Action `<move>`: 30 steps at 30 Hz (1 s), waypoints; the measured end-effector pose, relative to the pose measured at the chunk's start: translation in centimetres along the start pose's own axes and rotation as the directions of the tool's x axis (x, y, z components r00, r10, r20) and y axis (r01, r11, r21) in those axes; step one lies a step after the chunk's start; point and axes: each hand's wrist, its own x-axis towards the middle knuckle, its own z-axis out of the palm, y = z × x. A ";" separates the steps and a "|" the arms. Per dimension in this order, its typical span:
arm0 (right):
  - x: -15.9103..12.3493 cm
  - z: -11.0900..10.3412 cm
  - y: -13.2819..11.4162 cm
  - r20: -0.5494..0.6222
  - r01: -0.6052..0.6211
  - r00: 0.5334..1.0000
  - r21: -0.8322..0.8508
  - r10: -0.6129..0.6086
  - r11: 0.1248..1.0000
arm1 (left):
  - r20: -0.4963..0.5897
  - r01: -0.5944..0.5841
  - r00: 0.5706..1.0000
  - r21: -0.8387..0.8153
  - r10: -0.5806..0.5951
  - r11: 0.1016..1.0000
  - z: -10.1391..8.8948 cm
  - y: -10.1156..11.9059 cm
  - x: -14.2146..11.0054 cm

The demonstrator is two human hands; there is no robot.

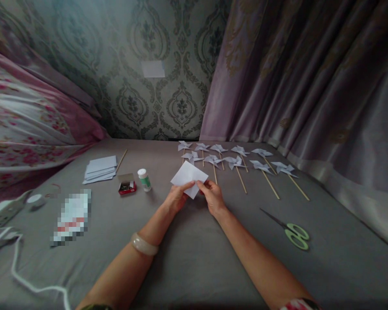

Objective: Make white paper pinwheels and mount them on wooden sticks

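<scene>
A white square of paper (189,174) is held up in front of me, turned so that one corner points down. My left hand (180,194) pinches its lower left edge, thumb on top. On the lower right edge my right hand (211,193) has the same kind of pinch, its thumb close to the other one. The fingers behind the sheet are partly hidden. Beyond the hands lie several white paper pinwheels (235,162) on wooden sticks, in two rows. To the left stand a white glue bottle (145,180) with a green label and a small open red box (127,186) of dark metal bits.
Scissors (292,232) with green handles lie at the right. A stack of white paper (100,168) with a wooden stick (122,161) beside it is at the back left. A power strip (6,211), a white cable (35,286) and a blurred packet (73,215) lie at the left.
</scene>
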 end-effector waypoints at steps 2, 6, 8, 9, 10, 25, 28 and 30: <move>0.0 0.0 -0.1 0.000 0.011 1.000 -0.023 -0.012 1.000 | -0.022 -0.025 0.999 -0.008 0.025 1.000 -0.1 -0.1 0.2; 0.4 -0.5 -0.2 -0.016 0.033 0.999 -0.051 -0.034 0.998 | -0.072 -0.032 0.997 -0.008 0.031 0.999 -0.3 0.3 0.4; 0.8 -0.8 -0.2 -0.031 0.041 0.999 -0.064 -0.044 0.997 | -0.112 -0.008 0.994 -0.011 0.007 1.000 -0.3 0.5 0.5; 1.0 -1.0 -0.1 -0.041 0.047 0.998 -0.069 -0.050 0.996 | -0.116 0.006 0.993 -0.005 -0.006 1.000 -0.3 0.6 0.6; 1.2 -1.2 -0.1 -0.054 0.052 0.997 -0.072 -0.056 0.996 | -0.105 0.019 0.994 0.008 -0.018 1.000 -0.3 0.7 0.6; 2.0 -2.3 -2.4 -0.032 0.101 0.993 -0.315 -0.117 0.944 | -0.043 0.032 0.999 0.319 -0.020 0.947 0.0 0.5 0.5; 0.9 -5.1 -4.9 0.014 0.143 0.988 -0.435 -0.152 0.889 | -0.053 0.013 0.999 0.273 0.001 0.962 -0.2 0.7 0.5; -0.2 -8.6 -6.6 0.022 0.170 0.982 -0.518 -0.186 0.838 | -0.064 0.004 0.998 0.226 0.011 0.974 -0.4 0.8 0.5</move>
